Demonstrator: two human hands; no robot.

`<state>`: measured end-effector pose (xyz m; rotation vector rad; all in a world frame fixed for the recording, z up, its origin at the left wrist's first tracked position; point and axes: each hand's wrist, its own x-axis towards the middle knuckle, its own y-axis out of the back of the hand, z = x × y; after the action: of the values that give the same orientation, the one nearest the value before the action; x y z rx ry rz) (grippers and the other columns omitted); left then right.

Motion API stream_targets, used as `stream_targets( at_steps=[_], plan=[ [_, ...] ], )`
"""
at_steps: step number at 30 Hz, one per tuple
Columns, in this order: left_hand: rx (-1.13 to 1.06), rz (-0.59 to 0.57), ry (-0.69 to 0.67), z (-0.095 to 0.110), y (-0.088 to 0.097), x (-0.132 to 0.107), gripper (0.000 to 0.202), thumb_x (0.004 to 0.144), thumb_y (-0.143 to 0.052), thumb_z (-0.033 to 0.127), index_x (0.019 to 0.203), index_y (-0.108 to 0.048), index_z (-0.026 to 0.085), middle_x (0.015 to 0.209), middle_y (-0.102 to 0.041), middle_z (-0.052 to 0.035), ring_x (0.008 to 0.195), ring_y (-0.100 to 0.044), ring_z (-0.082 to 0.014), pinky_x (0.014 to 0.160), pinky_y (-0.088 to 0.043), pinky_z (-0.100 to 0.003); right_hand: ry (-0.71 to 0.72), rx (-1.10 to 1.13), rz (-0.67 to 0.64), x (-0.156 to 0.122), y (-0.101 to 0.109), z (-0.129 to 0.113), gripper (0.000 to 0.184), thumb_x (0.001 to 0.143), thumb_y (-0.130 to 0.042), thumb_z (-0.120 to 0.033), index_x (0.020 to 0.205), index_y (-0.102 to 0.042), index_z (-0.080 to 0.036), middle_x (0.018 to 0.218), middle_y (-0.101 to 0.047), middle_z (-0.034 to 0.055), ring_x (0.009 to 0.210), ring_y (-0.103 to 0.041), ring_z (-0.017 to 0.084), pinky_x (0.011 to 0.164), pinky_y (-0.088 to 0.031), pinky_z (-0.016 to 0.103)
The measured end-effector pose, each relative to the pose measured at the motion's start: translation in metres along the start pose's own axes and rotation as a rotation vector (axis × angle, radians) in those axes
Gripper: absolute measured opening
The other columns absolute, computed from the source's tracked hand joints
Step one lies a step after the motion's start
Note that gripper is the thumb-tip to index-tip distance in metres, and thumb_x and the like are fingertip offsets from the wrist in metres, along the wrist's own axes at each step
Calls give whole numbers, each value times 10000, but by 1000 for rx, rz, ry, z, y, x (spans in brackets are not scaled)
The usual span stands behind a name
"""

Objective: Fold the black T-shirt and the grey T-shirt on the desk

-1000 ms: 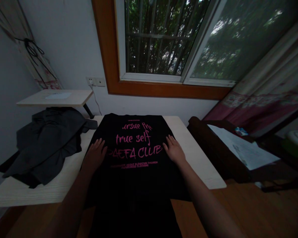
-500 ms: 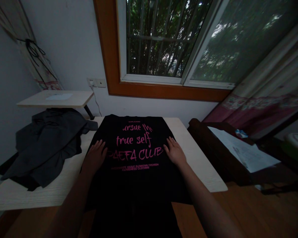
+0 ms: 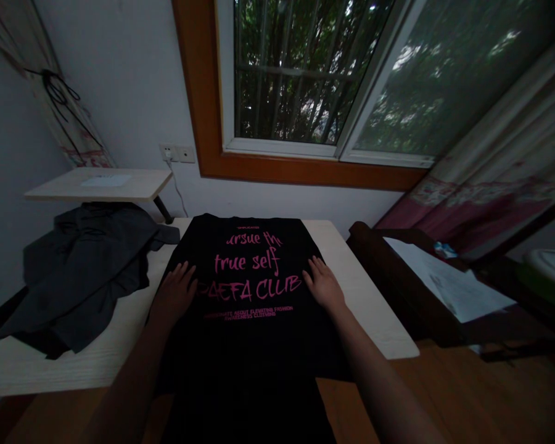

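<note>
A black T-shirt [image 3: 259, 345] with pink lettering is spread over the pale wooden table [image 3: 379, 320], its near part hanging past the front edge. My left hand [image 3: 176, 295] rests flat on the shirt's left side, fingers stretched out and slightly apart. On the opposite side, my right hand [image 3: 324, 283] lies palm down along the shirt's right edge, also with its fingers extended. Neither hand grips the cloth. Parts of the lettering's left end are covered by my left hand.
Dark grey clothes [image 3: 87, 265] lie in a heap on the table's left, partly beneath a small raised shelf [image 3: 143, 185] holding a paper [image 3: 105, 180]. To the right stands a dark brown piece of furniture [image 3: 398, 283] with white papers [image 3: 448, 280]. A window [image 3: 314, 74] is behind.
The whole view has shifted very slightly. Both hands keep practically the same places on the shirt, and the shirt lies as before.
</note>
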<state>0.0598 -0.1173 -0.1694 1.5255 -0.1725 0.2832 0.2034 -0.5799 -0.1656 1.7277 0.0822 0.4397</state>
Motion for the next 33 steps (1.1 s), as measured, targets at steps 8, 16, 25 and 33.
stream_targets(
  at_steps=[8,16,25,33],
  plan=[
    [-10,-3,12,2,1,0,542,1004,-376,403,1464,-523,157,1585,-430,-131,1484,-370,-310,1206,-329,-500,-7,6,0,-1,4,-3,615,1037,-351,-476,1502,-473,-93,1605,-386,153,1499,-343,273,1227,-294,449],
    [-24,-8,19,1,1,0,542,998,-386,400,1466,-521,164,1588,-426,-126,1491,-358,-308,1209,-324,-504,-3,-1,8,-1,8,-5,594,1036,-352,-452,1491,-490,-94,1592,-412,147,1490,-360,266,1235,-282,452],
    [-30,5,16,2,3,-1,532,995,-390,384,1458,-530,161,1582,-439,-125,1493,-352,-308,1215,-314,-510,-22,-24,39,-3,11,-7,559,1032,-369,-434,1456,-542,-113,1560,-468,123,1473,-379,272,1232,-283,439],
    [-2,113,209,-9,4,-3,527,971,-427,375,1412,-578,131,1578,-416,-192,1512,-289,-380,1187,-339,-560,-143,-55,70,-2,9,0,527,1021,-364,-464,1458,-563,-246,1618,-388,60,1472,-357,334,1200,-310,521]
  ],
)
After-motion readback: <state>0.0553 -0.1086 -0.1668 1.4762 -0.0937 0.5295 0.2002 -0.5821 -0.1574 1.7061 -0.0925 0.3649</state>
